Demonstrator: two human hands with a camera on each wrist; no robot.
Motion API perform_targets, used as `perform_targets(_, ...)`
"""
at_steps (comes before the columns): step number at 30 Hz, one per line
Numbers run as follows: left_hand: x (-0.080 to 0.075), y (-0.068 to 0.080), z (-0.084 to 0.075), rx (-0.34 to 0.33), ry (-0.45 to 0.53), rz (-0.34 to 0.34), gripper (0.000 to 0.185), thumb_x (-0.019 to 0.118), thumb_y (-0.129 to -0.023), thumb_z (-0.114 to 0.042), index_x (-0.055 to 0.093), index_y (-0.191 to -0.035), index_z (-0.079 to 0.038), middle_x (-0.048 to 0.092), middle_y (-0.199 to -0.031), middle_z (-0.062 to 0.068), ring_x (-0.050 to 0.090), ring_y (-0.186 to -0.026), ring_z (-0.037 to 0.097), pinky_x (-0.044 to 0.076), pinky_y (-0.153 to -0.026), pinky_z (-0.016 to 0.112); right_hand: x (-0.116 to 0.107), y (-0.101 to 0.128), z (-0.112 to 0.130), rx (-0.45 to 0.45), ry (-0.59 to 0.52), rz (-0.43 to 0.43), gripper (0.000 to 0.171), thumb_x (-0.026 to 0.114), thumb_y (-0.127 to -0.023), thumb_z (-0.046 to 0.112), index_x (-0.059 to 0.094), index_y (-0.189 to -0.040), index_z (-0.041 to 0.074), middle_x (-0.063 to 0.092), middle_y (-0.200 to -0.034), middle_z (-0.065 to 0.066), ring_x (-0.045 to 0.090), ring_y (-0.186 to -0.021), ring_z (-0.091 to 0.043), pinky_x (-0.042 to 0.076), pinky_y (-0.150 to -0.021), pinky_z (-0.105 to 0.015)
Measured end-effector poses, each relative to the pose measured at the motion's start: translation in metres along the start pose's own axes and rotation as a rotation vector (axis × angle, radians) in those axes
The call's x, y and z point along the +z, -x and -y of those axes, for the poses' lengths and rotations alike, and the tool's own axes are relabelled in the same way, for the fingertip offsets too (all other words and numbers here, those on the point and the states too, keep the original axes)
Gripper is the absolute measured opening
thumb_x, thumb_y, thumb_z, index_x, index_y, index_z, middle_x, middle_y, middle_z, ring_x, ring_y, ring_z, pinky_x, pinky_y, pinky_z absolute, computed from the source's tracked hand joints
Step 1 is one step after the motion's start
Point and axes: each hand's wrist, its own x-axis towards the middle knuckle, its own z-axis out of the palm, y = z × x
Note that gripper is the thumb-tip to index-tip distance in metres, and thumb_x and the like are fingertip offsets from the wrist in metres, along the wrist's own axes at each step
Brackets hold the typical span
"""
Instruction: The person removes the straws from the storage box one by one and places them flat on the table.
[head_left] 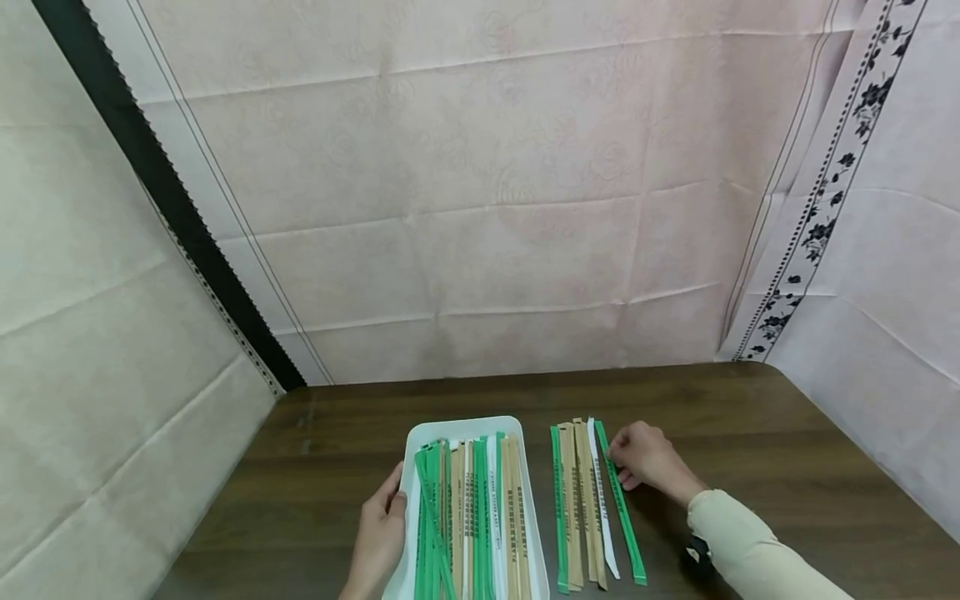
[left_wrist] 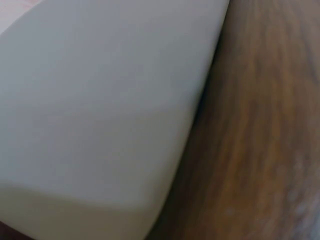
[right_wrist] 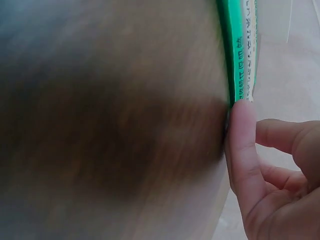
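Note:
A white tray (head_left: 414, 467) at the near middle of the table holds several long paper-sleeved chopstick packets (head_left: 472, 508) in green, brown and white. My left hand (head_left: 382, 521) grips the tray's left rim, thumb over the edge. The left wrist view shows only the tray's white wall (left_wrist: 100, 100), close up. To the right of the tray, several packets lie side by side on the table (head_left: 581, 500). My right hand (head_left: 641, 457) rests at the far end of the rightmost green packet (head_left: 626, 525). One fingertip (right_wrist: 242, 112) touches that green packet (right_wrist: 235, 45), and the other fingers are curled.
The dark wooden table (head_left: 787, 450) stretches right and back to pale fabric walls (head_left: 487, 208). A small black object (head_left: 697, 552) sits at my right wrist, by the cream sleeve (head_left: 750, 550).

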Motion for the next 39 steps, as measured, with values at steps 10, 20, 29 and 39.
perform_targets(10, -0.001, 0.002, -0.003, -0.018, 0.022, -0.024, 0.052, 0.035, -0.113, -0.009, 0.033, -0.165, -0.006, 0.036, -0.166, 0.023, 0.040, -0.150, 0.041, 0.039, -0.118, 0.062, 0.008, -0.002, 0.009, -0.050, -0.021, 0.028, 0.016, 0.059, -0.103, 0.000, 0.073, -0.107, -0.007, 0.069, -0.093, -0.013, 0.065, -0.067, -0.023, 0.062, -0.056, -0.037)
perform_targets(20, 0.001, 0.002, -0.003, 0.042, 0.051, -0.033, 0.052, 0.038, -0.111, -0.006, 0.036, -0.163, -0.004, 0.039, -0.165, 0.022, 0.037, -0.151, 0.040, 0.036, -0.120, 0.061, -0.005, -0.004, 0.031, -0.071, 0.010, 0.023, 0.027, 0.057, -0.108, 0.013, 0.068, -0.119, -0.009, 0.069, -0.097, -0.017, 0.065, -0.072, -0.022, 0.062, -0.059, -0.037)
perform_targets(29, -0.003, -0.003, -0.005, 0.078, 0.058, -0.041, 0.051, 0.039, -0.111, -0.005, 0.038, -0.162, -0.001, 0.040, -0.164, 0.024, 0.038, -0.151, 0.040, 0.036, -0.120, 0.061, 0.013, 0.000, 0.086, -0.078, -0.301, 0.156, 0.037, 0.055, -0.110, 0.016, 0.060, -0.134, -0.011, 0.069, -0.114, -0.026, 0.073, -0.083, -0.028, 0.065, -0.070, -0.039)
perform_targets(39, 0.007, 0.000, 0.002, 0.065, 0.088, -0.042, 0.050, 0.039, -0.111, -0.004, 0.038, -0.161, 0.001, 0.040, -0.163, 0.026, 0.042, -0.148, 0.041, 0.040, -0.118, 0.060, 0.081, 0.005, 0.138, -0.020, -0.497, 0.300, 0.028, 0.059, -0.106, 0.008, 0.063, -0.127, -0.010, 0.069, -0.113, -0.024, 0.074, -0.081, -0.022, 0.065, -0.077, -0.037)
